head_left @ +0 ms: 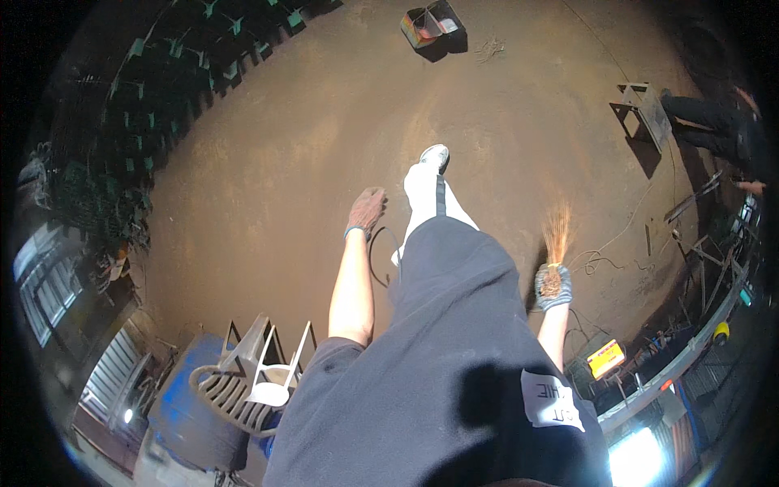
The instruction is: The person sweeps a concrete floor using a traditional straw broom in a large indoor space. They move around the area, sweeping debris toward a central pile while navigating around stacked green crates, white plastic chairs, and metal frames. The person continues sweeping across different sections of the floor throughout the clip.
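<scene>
My right hand [553,286], in a grey-striped glove, is wrapped round the bound end of a hand broom [557,233]. The broom's straw-coloured bristles fan out ahead of the fist, and a yellow tie rings the bundle. On the other side of my body, my left hand [367,210] hangs over the floor in a reddish-brown work glove. Its fingers are loosely stretched and nothing shows in them. Below me one leg in white trousers [421,191] steps forward, ending in a white shoe [436,157].
Brown floor [268,195] spreads around me. An open box [432,28] lies far ahead. Green metal parts [174,89] crowd the far left. Chairs [272,369] and a blue drum [191,410] stand at the near left. A metal stool [647,116], another person [714,126] and a cable [604,258] are at the right.
</scene>
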Tool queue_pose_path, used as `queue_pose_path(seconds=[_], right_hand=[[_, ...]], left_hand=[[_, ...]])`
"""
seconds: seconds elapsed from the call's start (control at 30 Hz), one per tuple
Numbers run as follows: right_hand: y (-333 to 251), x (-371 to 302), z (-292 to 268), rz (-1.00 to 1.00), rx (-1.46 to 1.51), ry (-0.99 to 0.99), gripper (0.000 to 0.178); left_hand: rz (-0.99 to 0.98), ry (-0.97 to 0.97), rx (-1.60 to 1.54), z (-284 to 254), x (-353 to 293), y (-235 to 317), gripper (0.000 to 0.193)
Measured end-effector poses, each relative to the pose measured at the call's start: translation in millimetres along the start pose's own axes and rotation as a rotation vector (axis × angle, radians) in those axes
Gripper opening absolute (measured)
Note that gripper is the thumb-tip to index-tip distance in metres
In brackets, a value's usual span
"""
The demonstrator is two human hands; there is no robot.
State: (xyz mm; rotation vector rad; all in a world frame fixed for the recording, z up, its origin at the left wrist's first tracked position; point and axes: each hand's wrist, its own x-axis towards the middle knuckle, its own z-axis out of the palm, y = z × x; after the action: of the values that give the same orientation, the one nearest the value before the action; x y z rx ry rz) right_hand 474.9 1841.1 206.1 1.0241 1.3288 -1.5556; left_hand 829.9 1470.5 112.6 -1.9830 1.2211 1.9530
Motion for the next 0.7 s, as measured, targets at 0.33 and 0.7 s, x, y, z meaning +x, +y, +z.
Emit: queue_pose_path(seconds=[0.33, 0.7], right_hand=[[-148.7, 40.4, 70.2, -0.078, -0.163, 0.066, 0.039], [-300.8, 180.9, 149.3, 0.132, -0.262, -0.168, 0.029]], left_hand=[[-0.074, 0.049, 0.010, 48.4, 25.3, 101.8, 0.042], [-0.171, 0.241, -0.088, 133.4, 53.1, 116.9, 0.033]])
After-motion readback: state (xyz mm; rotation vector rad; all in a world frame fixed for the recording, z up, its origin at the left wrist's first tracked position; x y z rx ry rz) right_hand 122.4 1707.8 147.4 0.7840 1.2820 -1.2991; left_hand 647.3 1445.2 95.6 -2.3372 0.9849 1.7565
